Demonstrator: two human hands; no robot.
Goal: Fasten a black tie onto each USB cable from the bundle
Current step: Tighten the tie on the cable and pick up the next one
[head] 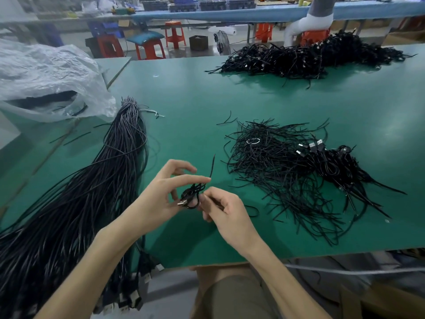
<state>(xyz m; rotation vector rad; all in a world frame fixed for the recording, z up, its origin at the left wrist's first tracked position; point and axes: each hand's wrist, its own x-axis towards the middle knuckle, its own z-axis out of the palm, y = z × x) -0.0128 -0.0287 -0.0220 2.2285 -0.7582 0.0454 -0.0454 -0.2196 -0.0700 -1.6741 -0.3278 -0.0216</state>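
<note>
Above the desk [184,100], the left hand [161,192] grips a coiled USB cable [192,195] and the right hand [226,212] pinches its black tie [212,165], seemingly mid-fastening. A far heap [310,58] looks finished; the thick bundle [92,192] at left waits.

Both forearms are bare, reaching forward from the lower edge and converging at centre. Left hand [165,192]: palm turned inward, index finger extended, thumb and lower fingers gripping a coiled cable [190,196]. Right hand [226,210]: fingers curled, fingertips pinching the same coil.
</note>
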